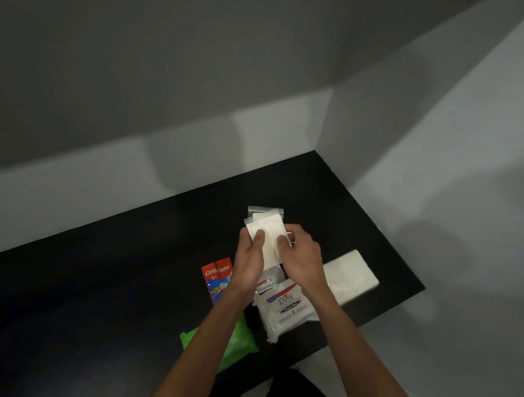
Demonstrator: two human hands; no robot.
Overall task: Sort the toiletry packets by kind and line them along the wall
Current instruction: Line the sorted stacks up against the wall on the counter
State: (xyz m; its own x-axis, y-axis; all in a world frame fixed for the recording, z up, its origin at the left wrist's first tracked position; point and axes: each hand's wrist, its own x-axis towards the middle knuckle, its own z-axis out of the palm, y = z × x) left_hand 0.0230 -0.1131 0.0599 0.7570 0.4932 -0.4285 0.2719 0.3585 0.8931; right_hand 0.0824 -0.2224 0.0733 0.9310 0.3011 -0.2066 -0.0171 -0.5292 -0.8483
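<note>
- both hands are together over the counter [109, 292], clamped on the bags [266, 225]: small clear zip bags with white contents, at least two, overlapped.
- left hand [251, 258]: thumb on the front face, fingers behind.
- right hand [300, 256]: thumb on the front, pinching the right edge.
- the bags are in the air, well apart from the wall [194, 153]; nothing lies along it yet.
- on the counter below: colgate boxes [217, 274] at left, dove pack [288, 308] under the wrists, green pack [245, 341] at the near edge, white pack [351, 272] at right.
- judgement: the step is squaring like bags into one set.
- to do it well: align the zip edges and pinch the stack flat, since the film looks slick. then set it at the wall's foot, leaving room beside it for the other kinds.
- risk: one bag slides out of the pinch.
</note>
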